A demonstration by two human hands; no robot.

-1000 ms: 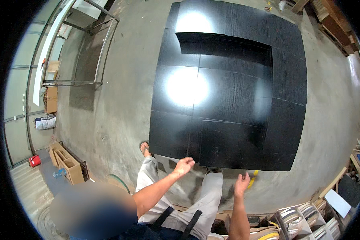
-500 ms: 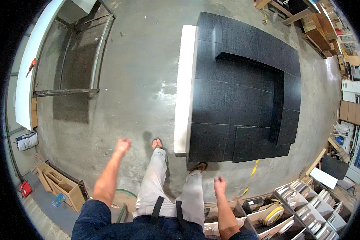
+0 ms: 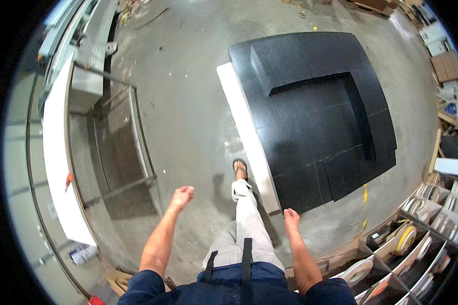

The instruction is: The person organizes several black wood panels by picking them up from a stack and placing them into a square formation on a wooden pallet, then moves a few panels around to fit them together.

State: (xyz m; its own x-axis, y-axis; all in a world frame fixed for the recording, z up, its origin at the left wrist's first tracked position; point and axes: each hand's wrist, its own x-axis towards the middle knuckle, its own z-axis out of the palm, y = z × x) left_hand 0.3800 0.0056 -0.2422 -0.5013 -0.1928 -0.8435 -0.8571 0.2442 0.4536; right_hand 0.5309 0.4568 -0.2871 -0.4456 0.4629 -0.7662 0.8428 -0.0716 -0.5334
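- The black panels (image 3: 310, 117) lie on the floor (image 3: 193, 107) as one low pile, from the centre to the upper right of the frame; a raised border goes along the upper and right sides of the pile.
- The pile is already put together in layers, so I judge that a good part of the handling is done; no panel is lifted at this moment, and how much is left I cannot tell.
- A long white slab (image 3: 248, 137) lies close along the left side of the black panels.
- The left hand (image 3: 182, 197) is in the lower middle of the frame, well apart from the panels and the slab; its grip shows half-curled fingers with nothing visible inside, but I cannot tell if it is fully closed.
- The right hand (image 3: 291, 221) is just beside the bottom corner of the black panels and the lower end of the slab; whether it touches, I cannot tell. Its grip also looks curled and seems to hold nothing, but how tightly the fingers close is not clear.
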